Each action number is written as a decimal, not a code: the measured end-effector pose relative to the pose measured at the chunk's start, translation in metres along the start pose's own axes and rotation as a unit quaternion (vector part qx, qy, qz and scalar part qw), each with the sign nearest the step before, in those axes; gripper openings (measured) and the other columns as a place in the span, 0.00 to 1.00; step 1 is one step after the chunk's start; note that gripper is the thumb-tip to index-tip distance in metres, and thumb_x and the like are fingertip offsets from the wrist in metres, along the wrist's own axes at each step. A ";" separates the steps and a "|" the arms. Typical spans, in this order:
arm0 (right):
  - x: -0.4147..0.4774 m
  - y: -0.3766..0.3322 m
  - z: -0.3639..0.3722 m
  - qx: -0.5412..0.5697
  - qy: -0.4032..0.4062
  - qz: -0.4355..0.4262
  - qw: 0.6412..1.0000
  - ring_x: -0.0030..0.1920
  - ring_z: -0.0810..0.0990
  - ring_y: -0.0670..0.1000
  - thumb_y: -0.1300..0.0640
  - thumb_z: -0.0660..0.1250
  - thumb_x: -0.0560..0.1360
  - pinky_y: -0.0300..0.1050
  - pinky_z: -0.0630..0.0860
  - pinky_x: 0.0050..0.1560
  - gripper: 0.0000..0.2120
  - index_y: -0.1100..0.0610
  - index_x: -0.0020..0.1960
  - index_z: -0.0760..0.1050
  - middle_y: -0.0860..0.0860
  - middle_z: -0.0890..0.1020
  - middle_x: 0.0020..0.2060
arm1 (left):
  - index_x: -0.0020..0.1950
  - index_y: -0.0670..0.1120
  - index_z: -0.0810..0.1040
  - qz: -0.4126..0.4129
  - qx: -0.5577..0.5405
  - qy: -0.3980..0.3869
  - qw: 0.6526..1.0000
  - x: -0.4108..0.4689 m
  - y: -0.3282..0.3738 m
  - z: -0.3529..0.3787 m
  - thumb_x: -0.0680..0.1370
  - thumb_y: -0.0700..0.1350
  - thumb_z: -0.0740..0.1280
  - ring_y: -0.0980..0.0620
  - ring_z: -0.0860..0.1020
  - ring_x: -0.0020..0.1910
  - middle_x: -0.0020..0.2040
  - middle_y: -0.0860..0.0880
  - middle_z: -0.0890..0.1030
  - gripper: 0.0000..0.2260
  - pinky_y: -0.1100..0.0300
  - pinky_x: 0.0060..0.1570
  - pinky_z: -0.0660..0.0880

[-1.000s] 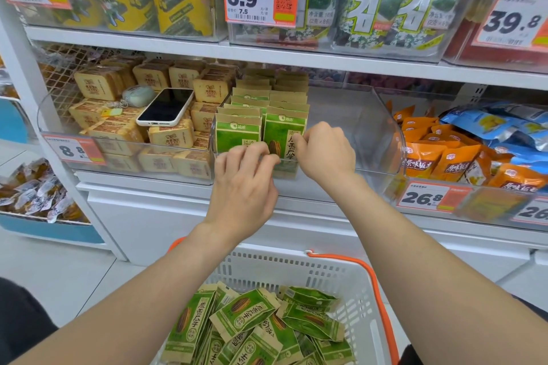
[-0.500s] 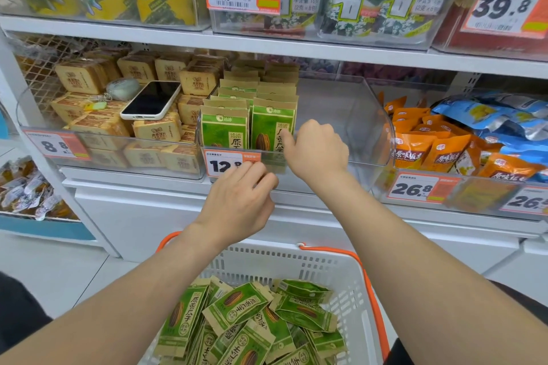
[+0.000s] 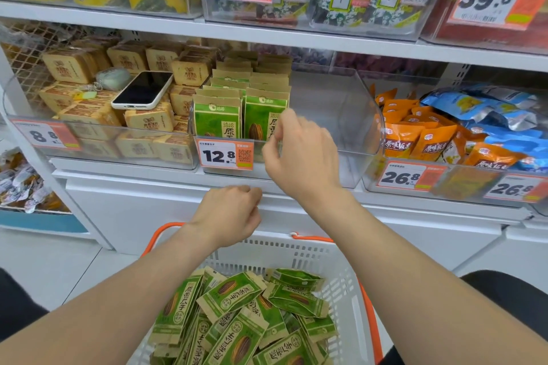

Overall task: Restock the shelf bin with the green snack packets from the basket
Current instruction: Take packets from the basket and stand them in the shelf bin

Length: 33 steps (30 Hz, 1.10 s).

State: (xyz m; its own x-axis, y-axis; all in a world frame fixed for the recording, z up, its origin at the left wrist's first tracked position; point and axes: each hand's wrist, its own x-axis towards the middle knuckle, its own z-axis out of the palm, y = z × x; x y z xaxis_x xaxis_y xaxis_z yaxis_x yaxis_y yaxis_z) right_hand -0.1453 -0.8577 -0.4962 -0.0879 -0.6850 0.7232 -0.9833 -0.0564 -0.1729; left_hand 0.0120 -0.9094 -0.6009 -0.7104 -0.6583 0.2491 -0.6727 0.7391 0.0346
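Note:
A clear shelf bin (image 3: pixel 341 115) holds two upright rows of green snack packets (image 3: pixel 218 121) on its left side; its right half is bare. My right hand (image 3: pixel 299 154) hovers at the bin's front wall, just in front of the right row, fingers loosely bent and holding nothing. My left hand (image 3: pixel 228 213) hangs lower, below the shelf edge and above the basket, loosely curled and empty. The white basket (image 3: pixel 344 275) with orange handles sits beneath my arms, with several green packets (image 3: pixel 237 314) heaped in it.
A phone (image 3: pixel 142 89) lies on tan packets (image 3: pixel 148 118) in the bin to the left. Orange and blue bags (image 3: pixel 427 139) fill the bin to the right. A 12.8 price tag (image 3: pixel 225 154) hangs on the bin's front. The upper shelf (image 3: pixel 267 35) overhangs.
Both hands have drawn back from the front packets. The left hand dropped down toward the basket. The right hand let go of the right packet and pulled back outside the bin's front wall.

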 end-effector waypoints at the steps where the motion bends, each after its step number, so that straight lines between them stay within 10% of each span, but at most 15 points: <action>1: -0.009 -0.004 -0.001 0.012 -0.017 -0.010 1.000 0.30 0.72 0.59 0.56 0.66 0.74 0.48 0.63 0.33 0.06 0.56 0.45 0.69 0.51 0.75 0.31 | 0.48 0.50 0.75 -0.011 0.000 -0.035 0.999 -0.003 0.002 0.001 0.80 0.51 0.60 0.43 0.79 0.40 0.42 0.51 0.80 0.07 0.53 0.34 0.73; 9: -0.095 -0.024 0.015 -0.113 -0.437 -0.070 0.889 0.54 0.83 0.61 0.55 0.64 0.79 0.48 0.68 0.42 0.14 0.57 0.64 0.73 0.55 0.82 0.54 | 0.62 0.49 0.79 0.000 0.015 -0.365 0.931 -0.049 0.016 0.060 0.81 0.50 0.60 0.42 0.82 0.54 0.58 0.46 0.83 0.13 0.50 0.51 0.80; 14: -0.154 -0.011 0.034 -0.191 -0.589 -0.124 0.776 0.42 0.81 0.55 0.59 0.65 0.80 0.47 0.72 0.37 0.11 0.54 0.61 0.80 0.49 0.82 0.49 | 0.78 0.47 0.68 0.041 0.038 -0.543 0.838 -0.092 0.038 0.082 0.84 0.45 0.62 0.43 0.80 0.60 0.69 0.44 0.78 0.21 0.49 0.56 0.80; 17: -0.172 -0.006 0.034 -0.184 -0.647 -0.119 0.730 0.42 0.77 0.54 0.59 0.64 0.81 0.48 0.73 0.38 0.12 0.57 0.63 0.78 0.49 0.74 0.42 | 0.85 0.52 0.54 0.025 0.031 -0.576 0.816 -0.112 0.050 0.091 0.82 0.33 0.63 0.40 0.80 0.64 0.77 0.41 0.71 0.36 0.50 0.51 0.80; 20: -0.180 -0.006 0.034 -0.163 -0.663 -0.134 0.718 0.37 0.74 0.51 0.62 0.63 0.81 0.49 0.71 0.35 0.10 0.58 0.61 0.77 0.49 0.71 0.40 | 0.83 0.68 0.41 0.025 0.020 -0.614 0.789 -0.121 0.066 0.088 0.78 0.26 0.64 0.37 0.80 0.63 0.86 0.41 0.43 0.52 0.53 0.40 0.80; 23: -0.185 -0.006 0.037 -0.145 -0.669 -0.140 0.716 0.38 0.78 0.52 0.63 0.63 0.80 0.46 0.72 0.31 0.08 0.58 0.57 0.78 0.50 0.76 0.41 | 0.79 0.74 0.33 0.024 -0.002 -0.628 0.778 -0.127 0.075 0.089 0.83 0.36 0.65 0.37 0.81 0.62 0.83 0.41 0.30 0.50 0.48 0.52 0.83; 26: -0.186 -0.005 0.038 -0.127 -0.670 -0.138 0.718 0.42 0.81 0.54 0.61 0.63 0.80 0.46 0.71 0.30 0.08 0.57 0.58 0.77 0.51 0.79 0.45 | 0.81 0.68 0.32 0.031 0.006 -0.592 0.805 -0.137 0.080 0.098 0.84 0.57 0.66 0.34 0.80 0.64 0.84 0.38 0.34 0.43 0.47 0.55 0.81; 29: -0.184 -0.003 0.035 -0.117 -0.668 -0.139 0.721 0.42 0.80 0.53 0.62 0.63 0.80 0.47 0.76 0.34 0.09 0.57 0.59 0.77 0.50 0.75 0.41 | 0.85 0.50 0.33 0.083 0.099 -0.512 0.849 -0.149 0.081 0.113 0.84 0.58 0.66 0.35 0.80 0.61 0.84 0.33 0.43 0.46 0.50 0.40 0.81; 33: -0.179 0.003 0.032 -0.111 -0.679 -0.120 0.716 0.43 0.76 0.54 0.64 0.63 0.80 0.50 0.77 0.42 0.10 0.58 0.59 0.76 0.49 0.67 0.38 | 0.84 0.36 0.42 0.075 0.117 -0.464 0.875 -0.152 0.086 0.117 0.79 0.57 0.71 0.38 0.77 0.66 0.76 0.34 0.65 0.50 0.49 0.55 0.81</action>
State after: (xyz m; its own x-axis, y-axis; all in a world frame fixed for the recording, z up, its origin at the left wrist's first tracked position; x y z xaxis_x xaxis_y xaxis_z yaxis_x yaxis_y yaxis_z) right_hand -0.1275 -0.7587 -0.6476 0.1754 -0.7584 -0.6278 -0.9585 -0.2770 0.0669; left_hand 0.0373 -0.7627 -0.7492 -0.5836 -0.4696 -0.6625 -0.5049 0.8488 -0.1570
